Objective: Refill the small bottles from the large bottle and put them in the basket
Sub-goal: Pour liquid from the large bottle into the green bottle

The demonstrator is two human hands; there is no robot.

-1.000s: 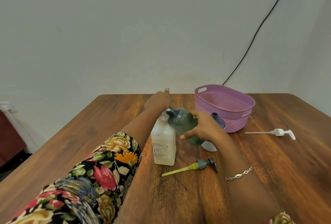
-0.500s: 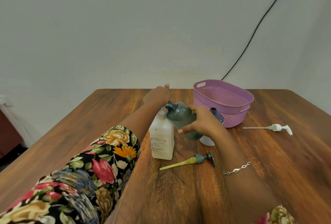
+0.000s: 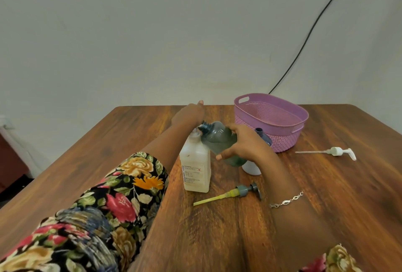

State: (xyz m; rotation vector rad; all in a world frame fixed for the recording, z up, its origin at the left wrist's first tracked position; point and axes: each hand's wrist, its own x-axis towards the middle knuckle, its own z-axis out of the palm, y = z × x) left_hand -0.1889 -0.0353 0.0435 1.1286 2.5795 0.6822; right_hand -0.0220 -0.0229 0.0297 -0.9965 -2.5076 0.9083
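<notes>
My right hand is clamped round the small grey bottle, tilted, its open neck just beside the top of the big white bottle, over the middle of the table. My left hand is beyond at 12 o'clock; I can't tell its grip. Basket at 2 o'clock. Thin plastic, likely light and slick: hold mid-body.

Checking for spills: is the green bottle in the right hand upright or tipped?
Tipped. The right hand grips the green bottle leaning left, its uncapped neck by the top of the white bottle.
</notes>
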